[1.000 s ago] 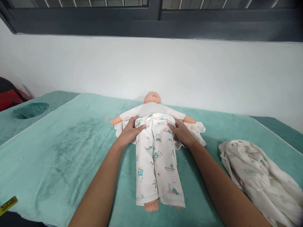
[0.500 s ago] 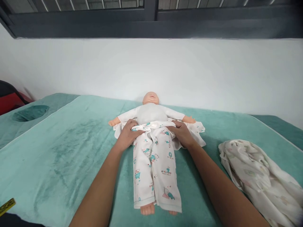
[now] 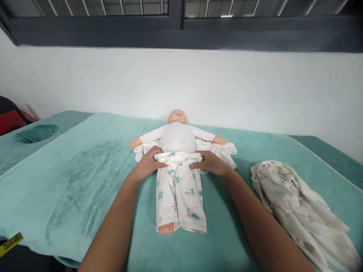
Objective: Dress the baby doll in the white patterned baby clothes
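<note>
A baby doll (image 3: 178, 136) lies on its back, head toward the wall and arms stretched out sideways. White printed pants (image 3: 181, 192) cover its legs, and its feet show at the cuffs. My left hand (image 3: 149, 161) pinches the pants' waistband at the left side. On the right side, my right hand (image 3: 209, 162) grips the same waistband, thumb in front. A white printed garment (image 3: 224, 153) is spread beneath the doll's torso and arms; the middle of it is hidden by the doll.
A crumpled white printed cloth (image 3: 295, 204) lies to the right on the green padded bed (image 3: 85, 181). The bed has a round hole (image 3: 36, 134) at the far left. A white wall (image 3: 181, 81) rises behind, below a dark window frame (image 3: 176, 36).
The waistband now lies flatter and straighter across the doll's lower belly, with both hands still on it. My right thumb has moved inward over the front. The view has shifted slightly.
</note>
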`<action>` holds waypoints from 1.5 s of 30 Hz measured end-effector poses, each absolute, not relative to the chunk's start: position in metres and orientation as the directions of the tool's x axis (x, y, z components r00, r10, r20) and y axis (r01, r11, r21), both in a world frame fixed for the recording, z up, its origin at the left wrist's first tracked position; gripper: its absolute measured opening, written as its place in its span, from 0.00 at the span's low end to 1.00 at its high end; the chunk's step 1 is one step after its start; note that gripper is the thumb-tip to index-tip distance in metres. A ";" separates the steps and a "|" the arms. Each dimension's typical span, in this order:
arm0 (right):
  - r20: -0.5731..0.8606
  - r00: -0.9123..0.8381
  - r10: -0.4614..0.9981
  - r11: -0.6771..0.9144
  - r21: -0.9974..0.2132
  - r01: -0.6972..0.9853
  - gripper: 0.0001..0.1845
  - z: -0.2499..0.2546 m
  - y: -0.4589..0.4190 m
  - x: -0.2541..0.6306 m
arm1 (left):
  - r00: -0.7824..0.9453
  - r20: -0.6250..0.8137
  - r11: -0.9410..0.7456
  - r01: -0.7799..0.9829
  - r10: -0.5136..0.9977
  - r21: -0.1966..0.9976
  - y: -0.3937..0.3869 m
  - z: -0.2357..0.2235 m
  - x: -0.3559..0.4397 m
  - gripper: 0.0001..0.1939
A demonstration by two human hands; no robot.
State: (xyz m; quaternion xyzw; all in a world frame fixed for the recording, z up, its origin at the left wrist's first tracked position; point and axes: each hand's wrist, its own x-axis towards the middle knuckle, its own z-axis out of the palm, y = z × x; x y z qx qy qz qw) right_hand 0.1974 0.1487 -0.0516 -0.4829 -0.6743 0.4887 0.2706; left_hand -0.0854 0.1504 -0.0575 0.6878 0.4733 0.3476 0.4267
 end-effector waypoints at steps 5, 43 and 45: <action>0.070 -0.177 0.982 0.139 -0.901 0.411 0.17 -0.069 0.135 0.184 | 0.043 0.208 -0.199 0.529 0.977 0.825 0.131 -0.070 -0.072 0.07; 0.093 -0.128 0.987 0.133 -0.926 0.353 0.13 -0.080 0.033 0.172 | 0.169 0.171 -0.237 0.550 0.971 0.801 0.020 -0.071 -0.087 0.17; 0.108 -0.092 0.990 0.133 -0.932 0.338 0.12 -0.081 0.031 0.172 | 0.099 0.122 -0.157 0.572 0.988 0.805 0.015 -0.067 -0.085 0.17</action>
